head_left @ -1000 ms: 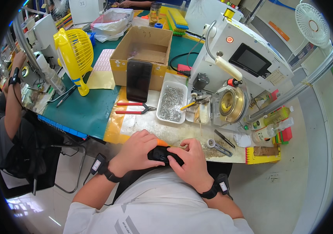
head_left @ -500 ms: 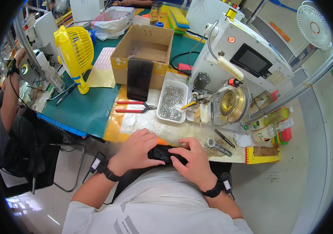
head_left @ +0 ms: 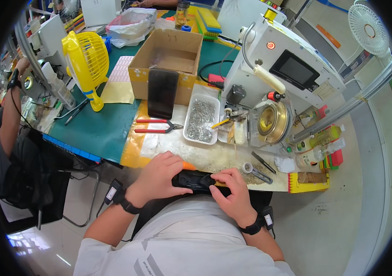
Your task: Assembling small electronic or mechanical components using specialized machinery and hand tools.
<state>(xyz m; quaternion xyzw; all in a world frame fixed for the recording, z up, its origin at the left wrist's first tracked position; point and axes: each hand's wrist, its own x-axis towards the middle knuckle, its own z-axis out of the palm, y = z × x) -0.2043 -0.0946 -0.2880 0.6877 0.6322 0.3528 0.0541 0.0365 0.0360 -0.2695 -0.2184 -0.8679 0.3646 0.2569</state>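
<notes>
At the near edge of the table, a dark black object lies between my two hands; its kind cannot be made out. My left hand grips its left end, thumb along the near side. On its right end are the thumb and fingers of my right hand, holding it from the side. Just beyond my left fingers shows an orange piece, partly hidden. Farther in lie red-handled cutting pliers and a white tray of small metal pieces.
A cardboard box stands behind a propped black phone. Left is a yellow fan. On the right stands a white machine with a brass-coloured wheel. Tweezers and a grey metal tool lie near my right hand.
My right hand has shifted slightly right and toward me, uncovering more of the black object. My left hand keeps its hold, and the whole view has moved a little.
</notes>
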